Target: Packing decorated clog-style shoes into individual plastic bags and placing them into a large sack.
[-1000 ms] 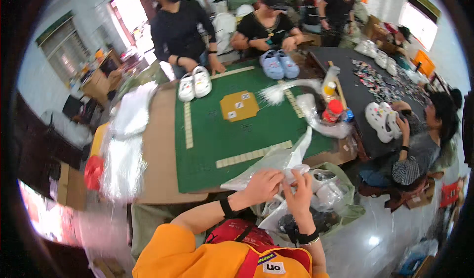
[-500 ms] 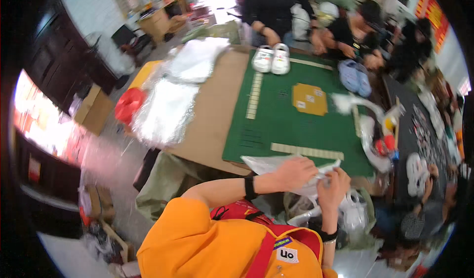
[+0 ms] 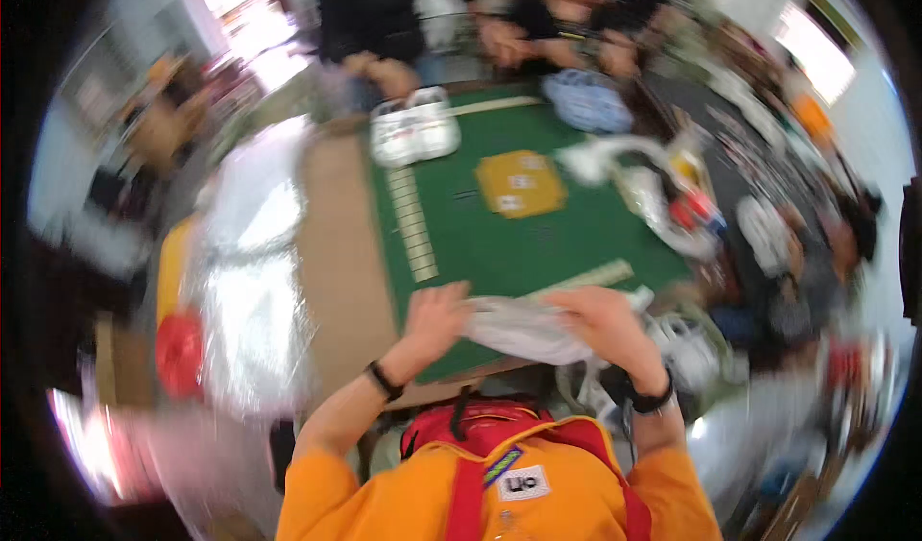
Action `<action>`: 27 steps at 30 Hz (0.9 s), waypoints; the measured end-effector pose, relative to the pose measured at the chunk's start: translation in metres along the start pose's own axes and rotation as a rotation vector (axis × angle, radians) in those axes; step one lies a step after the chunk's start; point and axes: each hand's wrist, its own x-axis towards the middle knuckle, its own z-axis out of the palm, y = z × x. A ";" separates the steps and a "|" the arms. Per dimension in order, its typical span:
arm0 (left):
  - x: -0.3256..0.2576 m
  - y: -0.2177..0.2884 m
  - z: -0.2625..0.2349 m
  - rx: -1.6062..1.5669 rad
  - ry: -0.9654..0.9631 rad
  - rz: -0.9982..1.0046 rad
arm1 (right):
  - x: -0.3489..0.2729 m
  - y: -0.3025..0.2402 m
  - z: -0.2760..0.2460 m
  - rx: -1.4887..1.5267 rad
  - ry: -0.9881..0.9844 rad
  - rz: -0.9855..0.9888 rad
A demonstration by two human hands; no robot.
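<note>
Hands first, seen from the head camera: my left hand (image 3: 437, 318) and my right hand (image 3: 603, 322) both sit at the near edge of the green cutting mat (image 3: 538, 234), and between them I hold a crumpled clear plastic bag (image 3: 523, 328). My left fingers (image 3: 449, 296) are curled shut over the bag's left end. My right fingers are closed around its right end, knuckles up. The bag stretches across the gap between the 2 hands, just above the mat's front edge and partly over the brown table (image 3: 336, 253) lip. The picture is blurred, so I cannot tell whether anything is inside the bag.

On each wrist I wear a black band, and my orange shirt with red straps (image 3: 499, 464) fills the lower edge.

Farther out on the mat lies a flat yellow square piece (image 3: 521, 183), with a pale ruler strip (image 3: 413, 224) running along the mat's left side and another pale strip (image 3: 591, 277) near my right hand. At the far edge stands a pair of white clog shoes (image 3: 415, 130), and to their right a pair of pale blue clog shoes (image 3: 588, 102). Left of the mat, a heap of shiny clear plastic sheets (image 3: 248, 282) covers the table, with a red round object (image 3: 180, 351) beside it. Other people stand at the far side, too blurred to describe.
</note>
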 end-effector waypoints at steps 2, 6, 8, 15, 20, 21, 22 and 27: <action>-0.001 -0.027 0.017 0.130 -0.086 -0.015 | -0.009 -0.004 -0.014 0.056 -0.174 -0.009; 0.025 -0.048 0.030 -0.115 -0.019 -0.106 | -0.026 0.016 -0.029 0.071 -0.259 0.016; 0.050 -0.046 0.035 -0.389 0.016 -0.206 | -0.031 0.027 -0.037 0.032 -0.202 0.036; 0.130 -0.002 -0.042 -0.224 0.322 -0.107 | -0.044 0.081 -0.076 -0.386 0.279 -0.032; 0.163 0.041 -0.061 -0.163 0.678 -0.161 | -0.035 0.123 -0.094 -0.663 0.966 -0.206; 0.160 0.042 -0.049 -0.347 0.735 -0.216 | -0.033 0.130 -0.090 -0.620 1.011 -0.211; 0.162 0.045 -0.034 -0.543 0.786 -0.260 | -0.036 0.142 -0.082 -0.619 1.010 -0.221; 0.112 0.015 0.097 0.065 -0.170 -0.065 | -0.083 0.250 0.027 -0.450 0.245 0.452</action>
